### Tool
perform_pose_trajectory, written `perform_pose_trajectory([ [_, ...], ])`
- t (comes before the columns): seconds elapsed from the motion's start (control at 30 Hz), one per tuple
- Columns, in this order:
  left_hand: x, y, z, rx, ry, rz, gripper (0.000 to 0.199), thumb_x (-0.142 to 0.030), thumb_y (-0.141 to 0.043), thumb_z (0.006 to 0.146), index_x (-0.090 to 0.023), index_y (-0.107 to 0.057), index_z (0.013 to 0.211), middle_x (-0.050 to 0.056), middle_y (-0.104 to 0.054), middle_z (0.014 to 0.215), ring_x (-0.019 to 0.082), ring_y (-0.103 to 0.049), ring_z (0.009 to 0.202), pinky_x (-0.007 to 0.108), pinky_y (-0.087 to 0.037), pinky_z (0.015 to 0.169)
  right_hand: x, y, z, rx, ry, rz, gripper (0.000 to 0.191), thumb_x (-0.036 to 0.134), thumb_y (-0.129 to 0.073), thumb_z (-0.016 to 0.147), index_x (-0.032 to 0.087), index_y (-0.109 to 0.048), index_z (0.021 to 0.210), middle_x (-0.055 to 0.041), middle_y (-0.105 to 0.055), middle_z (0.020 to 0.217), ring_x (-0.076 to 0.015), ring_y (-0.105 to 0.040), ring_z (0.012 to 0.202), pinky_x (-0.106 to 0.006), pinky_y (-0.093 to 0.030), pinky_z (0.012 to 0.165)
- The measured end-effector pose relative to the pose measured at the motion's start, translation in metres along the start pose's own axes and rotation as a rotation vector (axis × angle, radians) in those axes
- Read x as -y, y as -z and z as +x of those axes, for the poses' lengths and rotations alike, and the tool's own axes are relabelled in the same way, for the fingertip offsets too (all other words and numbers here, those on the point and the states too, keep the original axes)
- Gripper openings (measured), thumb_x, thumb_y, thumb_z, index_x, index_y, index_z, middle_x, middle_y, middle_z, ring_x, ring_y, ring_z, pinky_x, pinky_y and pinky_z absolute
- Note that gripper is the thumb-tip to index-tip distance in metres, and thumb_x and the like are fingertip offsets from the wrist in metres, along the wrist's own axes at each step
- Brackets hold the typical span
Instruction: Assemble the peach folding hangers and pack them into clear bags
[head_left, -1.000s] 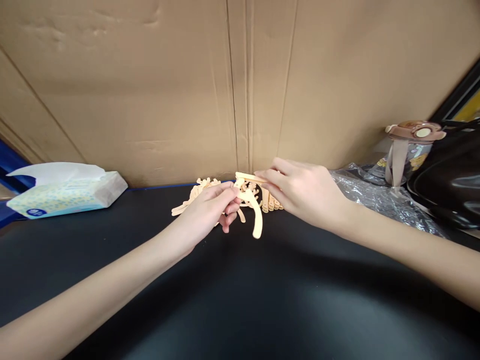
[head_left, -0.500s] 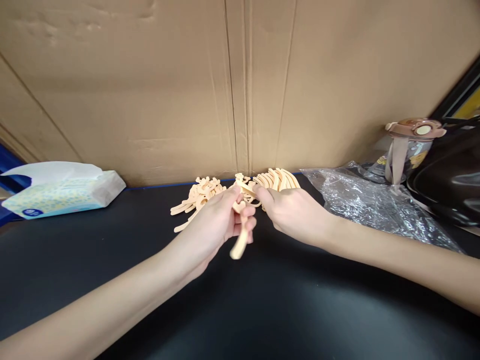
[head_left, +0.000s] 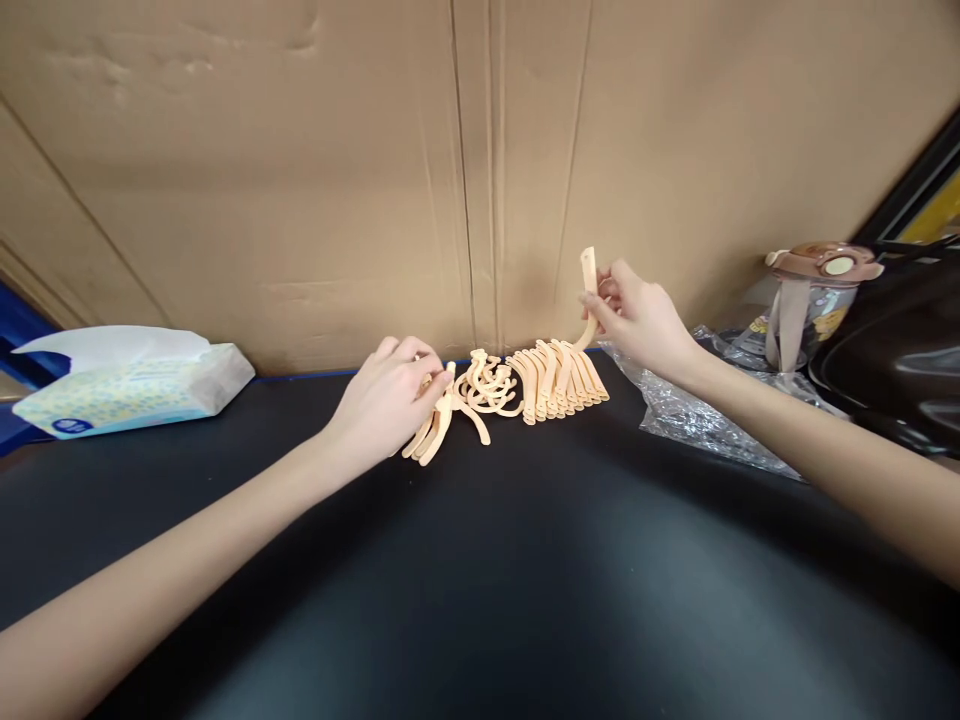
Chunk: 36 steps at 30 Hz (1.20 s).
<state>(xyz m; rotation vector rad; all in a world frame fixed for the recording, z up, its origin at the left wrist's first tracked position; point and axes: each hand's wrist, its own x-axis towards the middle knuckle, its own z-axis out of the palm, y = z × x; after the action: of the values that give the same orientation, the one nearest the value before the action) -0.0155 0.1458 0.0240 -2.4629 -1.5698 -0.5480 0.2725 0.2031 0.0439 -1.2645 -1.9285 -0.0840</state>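
My right hand (head_left: 637, 312) is raised near the cardboard, thumb and fingers pinching a curved beige strip (head_left: 589, 272) that has a small hole at its upper end. Below it a row of similar strips (head_left: 559, 382) lies side by side. My left hand (head_left: 390, 395) is over a pile of beige strips (head_left: 435, 432) on the left, its fingers curled around a beige piece (head_left: 448, 378) that is partly hidden. Between the two groups lies a heap of small curved, hook-like beige pieces (head_left: 489, 385). One loose strip (head_left: 474, 422) points toward me.
A black tabletop (head_left: 480, 580) runs up to a cardboard wall (head_left: 337, 180). At the left stands a tissue pack (head_left: 135, 385). Crumpled clear plastic (head_left: 705, 420), a bottle with a brown lid (head_left: 814, 300) and a shiny black object (head_left: 900, 350) are at the right.
My hands, close together around beige pieces before, have moved apart. The right went right and up with a strip; the left went left to the pile.
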Motion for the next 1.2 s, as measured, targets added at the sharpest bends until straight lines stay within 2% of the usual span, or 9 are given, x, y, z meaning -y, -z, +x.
perform_pose_trajectory([
  [0.1, 0.019, -0.009, 0.002, -0.042, 0.016, 0.039, 0.036, -0.035, -0.032, 0.095, -0.014, -0.062, 0.093, 0.011, -0.058, 0.106, 0.026, -0.047, 0.096, 0.043, -0.040, 0.092, -0.017, -0.003, -0.010, 0.007, 0.084, -0.221, 0.014, 0.027, -0.051, 0.087, 0.017, -0.054, 0.096, -0.0068, -0.071, 0.086, -0.0182, -0.063, 0.065, -0.030, -0.041, 0.059],
  [0.23, 0.018, -0.007, -0.007, -0.117, -0.073, -0.004, 0.041, -0.039, -0.030, 0.098, -0.013, -0.052, 0.121, 0.012, -0.051, 0.127, 0.027, -0.045, 0.116, 0.044, -0.036, 0.102, -0.030, -0.011, -0.031, 0.215, 0.199, -0.328, 0.016, 0.021, -0.045, 0.087, 0.016, -0.057, 0.096, -0.0097, -0.070, 0.091, -0.0212, -0.064, 0.071, -0.031, -0.042, 0.058],
  [0.37, 0.008, -0.002, -0.027, 0.135, -0.329, -0.019, 0.042, -0.046, -0.031, 0.098, -0.031, -0.049, 0.133, 0.002, -0.036, 0.148, 0.027, -0.025, 0.139, 0.047, -0.025, 0.112, -0.032, -0.015, -0.041, 0.334, 0.275, -0.294, 0.021, 0.016, -0.041, 0.087, 0.017, -0.060, 0.097, -0.0081, -0.068, 0.098, -0.0194, -0.064, 0.076, -0.030, -0.044, 0.063],
  [0.43, 0.009, -0.002, -0.035, 0.205, -0.350, 0.011, 0.041, -0.046, -0.030, 0.098, -0.035, -0.049, 0.133, -0.001, -0.033, 0.151, 0.028, -0.020, 0.142, 0.048, -0.023, 0.113, -0.031, -0.016, -0.040, 0.375, 0.299, -0.270, 0.024, 0.014, -0.039, 0.087, 0.018, -0.061, 0.099, -0.0070, -0.067, 0.099, -0.0180, -0.063, 0.078, -0.029, -0.045, 0.066],
  [0.6, 0.026, -0.008, -0.037, 0.141, -0.288, 0.097, 0.045, -0.045, -0.025, 0.100, -0.031, -0.046, 0.138, 0.002, -0.033, 0.152, 0.025, -0.017, 0.143, 0.048, -0.021, 0.115, -0.015, -0.010, -0.039, 0.382, 0.297, -0.263, 0.028, 0.012, -0.037, 0.088, 0.017, -0.063, 0.097, -0.0077, -0.067, 0.098, -0.0196, -0.063, 0.084, -0.031, -0.047, 0.070],
  [0.73, 0.032, -0.005, -0.033, 0.061, -0.254, 0.133, 0.049, -0.044, -0.022, 0.100, -0.025, -0.048, 0.137, 0.007, -0.034, 0.151, 0.026, -0.019, 0.143, 0.047, -0.024, 0.114, 0.023, 0.003, -0.052, 0.341, 0.351, -0.248, 0.025, 0.018, -0.039, 0.092, 0.018, -0.063, 0.097, -0.0083, -0.067, 0.100, -0.0214, -0.061, 0.091, -0.034, -0.048, 0.075],
  [0.9, -0.011, 0.004, -0.060, 0.013, -0.190, 0.044, 0.053, -0.044, -0.024, 0.099, -0.018, -0.036, 0.143, 0.008, -0.031, 0.153, 0.025, -0.019, 0.143, 0.046, -0.021, 0.116, 0.078, 0.011, -0.095, 0.413, 0.549, -0.153, 0.025, 0.020, -0.041, 0.094, 0.016, -0.064, 0.103, -0.0090, -0.067, 0.105, -0.0218, -0.061, 0.099, -0.037, -0.050, 0.087],
  [1.07, -0.067, 0.011, -0.106, 0.242, -0.216, -0.114, 0.060, -0.050, -0.032, 0.097, -0.016, -0.030, 0.146, 0.009, -0.030, 0.153, 0.024, -0.027, 0.141, 0.043, -0.032, 0.112, 0.096, 0.008, -0.135, 0.499, 0.530, -0.084, 0.040, 0.032, -0.044, 0.095, 0.008, -0.056, 0.125, -0.0165, -0.057, 0.130, -0.0265, -0.056, 0.117, -0.041, -0.047, 0.100],
  [1.2, -0.073, 0.018, -0.116, 0.374, -0.229, -0.168, 0.057, -0.048, -0.031, 0.098, -0.017, -0.030, 0.147, 0.009, -0.033, 0.152, 0.024, -0.034, 0.138, 0.042, -0.036, 0.110, 0.092, 0.009, -0.143, 0.519, 0.547, -0.049, 0.045, 0.036, -0.040, 0.097, 0.009, -0.053, 0.130, -0.0161, -0.053, 0.136, -0.0270, -0.052, 0.123, -0.043, -0.044, 0.103],
])
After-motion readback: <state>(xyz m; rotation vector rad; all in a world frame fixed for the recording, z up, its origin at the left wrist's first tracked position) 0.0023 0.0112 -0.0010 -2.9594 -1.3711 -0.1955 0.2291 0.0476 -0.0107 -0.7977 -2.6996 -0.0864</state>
